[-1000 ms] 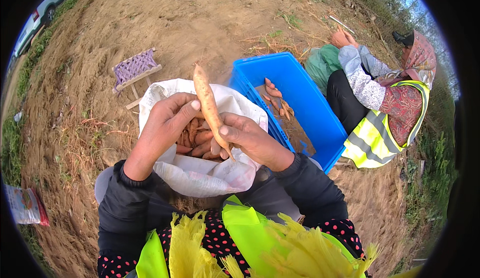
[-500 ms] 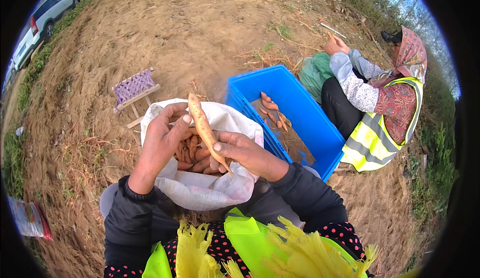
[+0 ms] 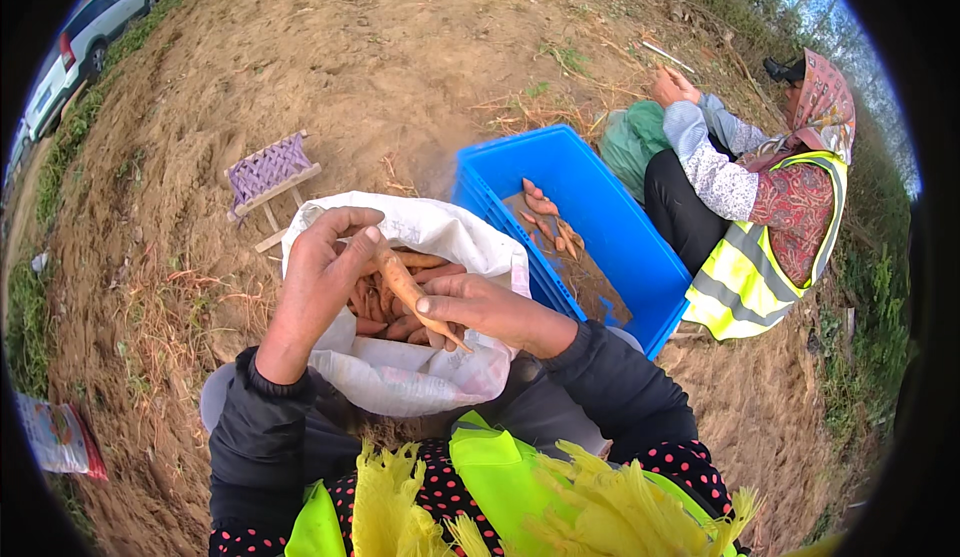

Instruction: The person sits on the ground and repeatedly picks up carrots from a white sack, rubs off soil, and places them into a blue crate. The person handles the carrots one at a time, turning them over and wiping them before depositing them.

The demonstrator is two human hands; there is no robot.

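Note:
A long, tapering sweet potato [image 3: 402, 285] is held between my two hands above the open mouth of a white woven sack [image 3: 425, 382]. My left hand [image 3: 328, 269] grips its thicker upper end between thumb and fingers. The thumb of my right hand [image 3: 485, 309] presses on the lower part, with the fingers closed beneath. Its thin tip points down and to the right. Inside the sack lie several reddish-brown sweet potatoes [image 3: 372, 302], partly hidden by my hands.
A blue plastic crate [image 3: 655, 275] stands right of the sack, with several sweet potatoes [image 3: 540, 199] and soil inside. Beyond it sits a person [image 3: 770, 197] in a reflective vest, beside a green bag [image 3: 632, 152]. A purple woven stool [image 3: 268, 175] lies at the left on bare soil.
The sweet potato has dropped slightly toward the sack and turned between my fingers. My left hand now covers more of its upper end. The seated person's hands have shifted slightly.

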